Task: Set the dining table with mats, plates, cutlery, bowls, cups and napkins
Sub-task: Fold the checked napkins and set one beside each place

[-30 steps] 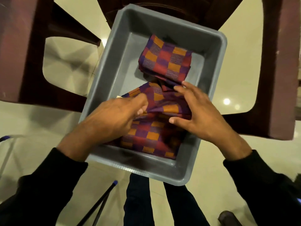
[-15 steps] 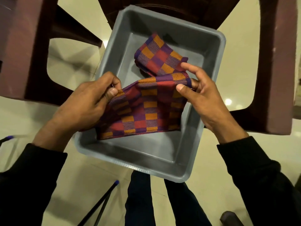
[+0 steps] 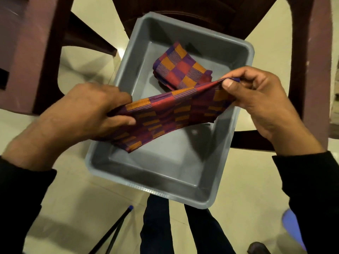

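Observation:
A checked napkin (image 3: 165, 116) in red, purple and orange hangs stretched above a grey plastic tub (image 3: 183, 195). My left hand (image 3: 82, 114) grips its left end between thumb and fingers. My right hand (image 3: 256, 99) pinches its upper right corner. A second folded napkin (image 3: 181, 68) of the same pattern lies on the tub's floor at the far side. The tub rests on a dark brown chair seat.
Dark brown chair arms and legs (image 3: 31, 57) frame the tub on the left and right (image 3: 310, 70). Pale floor tiles lie below. Thin black rods with a blue tip (image 3: 117, 228) cross the floor at the bottom left. My legs (image 3: 159, 226) stand under the tub's near edge.
Both hands have lifted the near napkin out of the tub and pulled it out lengthwise between them. The far napkin stays in the tub.

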